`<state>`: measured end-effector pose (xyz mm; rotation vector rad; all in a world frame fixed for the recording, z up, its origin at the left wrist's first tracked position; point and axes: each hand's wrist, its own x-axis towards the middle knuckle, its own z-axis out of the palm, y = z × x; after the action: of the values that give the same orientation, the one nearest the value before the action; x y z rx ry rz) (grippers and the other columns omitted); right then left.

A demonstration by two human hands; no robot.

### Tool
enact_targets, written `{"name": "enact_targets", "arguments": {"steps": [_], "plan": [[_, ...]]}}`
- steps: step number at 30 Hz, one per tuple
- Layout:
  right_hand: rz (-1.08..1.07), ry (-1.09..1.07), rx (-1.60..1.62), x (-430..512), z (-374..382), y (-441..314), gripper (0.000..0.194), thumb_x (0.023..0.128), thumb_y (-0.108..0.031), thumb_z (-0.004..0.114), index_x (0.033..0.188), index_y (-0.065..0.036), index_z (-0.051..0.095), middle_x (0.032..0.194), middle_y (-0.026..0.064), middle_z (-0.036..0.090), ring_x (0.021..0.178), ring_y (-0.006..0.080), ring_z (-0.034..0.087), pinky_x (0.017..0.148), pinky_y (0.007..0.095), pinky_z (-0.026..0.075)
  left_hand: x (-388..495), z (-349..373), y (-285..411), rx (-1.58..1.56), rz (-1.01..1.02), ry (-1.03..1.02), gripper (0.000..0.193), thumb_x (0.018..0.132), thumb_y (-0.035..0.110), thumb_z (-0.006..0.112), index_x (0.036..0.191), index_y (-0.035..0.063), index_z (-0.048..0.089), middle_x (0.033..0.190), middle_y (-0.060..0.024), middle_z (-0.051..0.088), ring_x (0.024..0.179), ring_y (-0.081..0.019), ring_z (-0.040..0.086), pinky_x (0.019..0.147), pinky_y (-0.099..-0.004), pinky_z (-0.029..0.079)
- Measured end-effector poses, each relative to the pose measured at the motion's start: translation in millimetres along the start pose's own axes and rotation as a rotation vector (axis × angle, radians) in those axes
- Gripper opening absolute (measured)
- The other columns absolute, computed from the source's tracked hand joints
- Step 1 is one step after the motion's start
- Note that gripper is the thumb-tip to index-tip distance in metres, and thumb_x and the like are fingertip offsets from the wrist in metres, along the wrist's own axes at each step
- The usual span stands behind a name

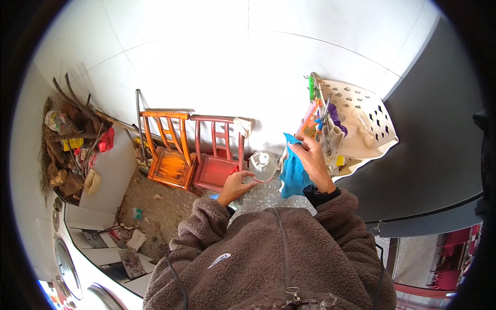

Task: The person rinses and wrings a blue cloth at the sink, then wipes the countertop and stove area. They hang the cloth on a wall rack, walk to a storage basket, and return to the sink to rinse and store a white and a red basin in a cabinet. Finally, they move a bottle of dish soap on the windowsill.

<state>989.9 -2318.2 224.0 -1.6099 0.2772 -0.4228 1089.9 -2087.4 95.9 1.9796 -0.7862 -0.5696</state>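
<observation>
My right hand [313, 162] pinches the upper part of a blue cloth [293, 179], which hangs down beside the clothes hangers. My left hand [237, 186] holds nothing, its thumb and fingers apart, close to a clear round plastic container [263, 167] with white items in it. Whether the fingertips touch its rim I cannot tell. Just beyond the cloth, colourful plastic hangers [310, 116] lean at the side of a cream plastic basket [389, 141], which has cut-out holes and holds a purple item [335, 118] and a clear plastic item [362, 126].
An orange wooden chair [170, 167] and a red wooden chair [217, 172] stand against the white wall. Firewood and scraps [62, 155] are piled at the far left, above a white-topped stove [83, 267]. A dark panel [426, 155] rises at the right.
</observation>
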Motion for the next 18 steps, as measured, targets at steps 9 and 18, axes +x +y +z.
{"name": "enact_targets", "arguments": {"steps": [9, 18], "plan": [[-0.039, 0.002, 0.132, -10, -19, -39, 0.018, 0.092, -0.015, 0.064, 0.103, -0.002, 0.060, 0.080, -0.0011, 0.061, 0.068, 0.0037, 0.056, 0.062, 0.0183, 0.045, 24, 45, -21, -0.024, 0.128, 0.216, 0.054, 0.077, 0.033, 0.073, 0.124, 0.0106, 0.060, 0.089, -0.0242, 0.067, 0.085, -0.0396, 0.066, 0.074, -0.0445, 0.051], [-0.011, 0.207, 0.022, -33, -43, -52, 0.019, 0.092, -0.016, 0.064, 0.103, -0.001, 0.060, 0.078, -0.0017, 0.061, 0.064, 0.0023, 0.054, 0.058, 0.0181, 0.042, 39, 47, -24, 0.006, 0.073, 0.112, 0.027, 0.084, 0.027, 0.064, 0.102, 0.0087, 0.071, 0.078, -0.0203, 0.067, 0.074, -0.0352, 0.067, 0.068, -0.0415, 0.052]]}}
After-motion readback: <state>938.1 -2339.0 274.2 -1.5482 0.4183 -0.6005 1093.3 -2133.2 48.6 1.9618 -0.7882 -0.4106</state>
